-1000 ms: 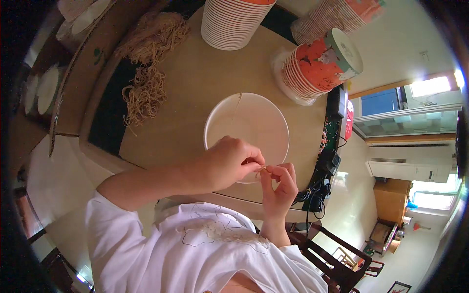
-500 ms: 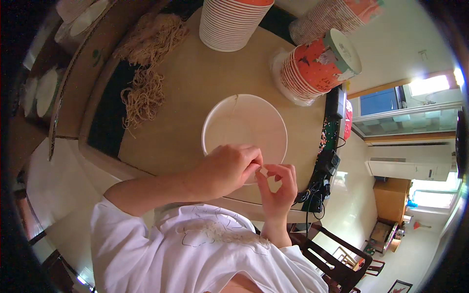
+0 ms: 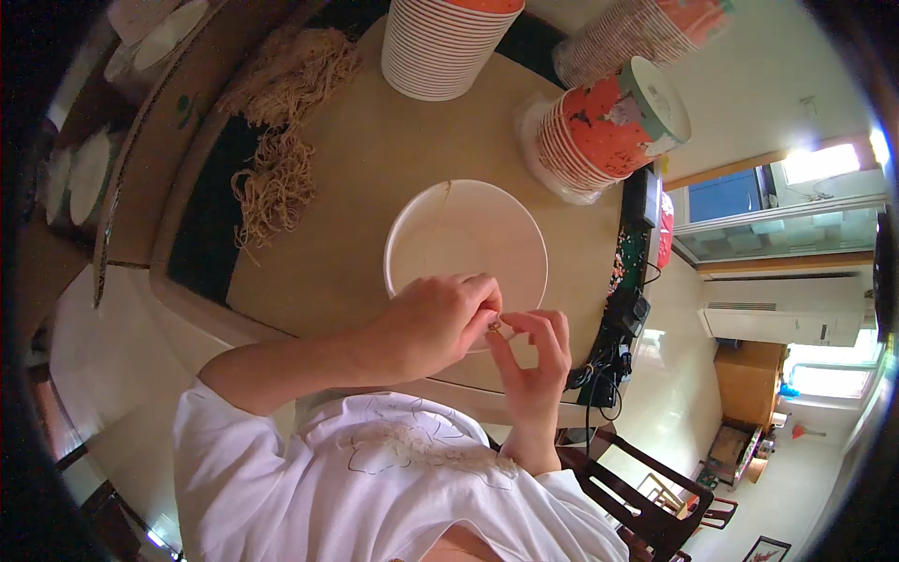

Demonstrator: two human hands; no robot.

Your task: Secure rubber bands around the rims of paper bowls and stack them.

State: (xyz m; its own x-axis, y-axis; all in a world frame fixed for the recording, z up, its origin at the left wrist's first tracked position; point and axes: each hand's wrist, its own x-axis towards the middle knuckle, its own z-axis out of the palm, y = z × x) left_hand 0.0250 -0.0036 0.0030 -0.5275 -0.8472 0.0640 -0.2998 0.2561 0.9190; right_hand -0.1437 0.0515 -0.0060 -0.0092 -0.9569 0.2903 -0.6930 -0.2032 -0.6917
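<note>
A white paper bucket [image 3: 506, 225] stands in front of me with its wide mouth up. Over its far rim hangs a thin beige string [image 3: 448, 190]. At the near rim, my left hand [image 3: 449, 318] and my right hand [image 3: 537, 347] meet fingertip to fingertip. Each pinches thumb against forefinger on a small bit of beige string [image 3: 495, 325], which shows as a tiny loop or knot between them. My fingers hide most of this string and part of the near rim.
Loose beige strings [image 3: 276, 187] lie in tangled heaps at the left. A tall stack of white buckets [image 3: 440, 47] stands at the back; red-printed buckets [image 3: 599, 126] lean at the right. Black cables and adapters [image 3: 623, 314] line the right edge. A cardboard box [image 3: 150, 159] is far left.
The bucket has shifted very slightly left. My right fingertips have moved a little, and more of the small string loop shows between the hands.
</note>
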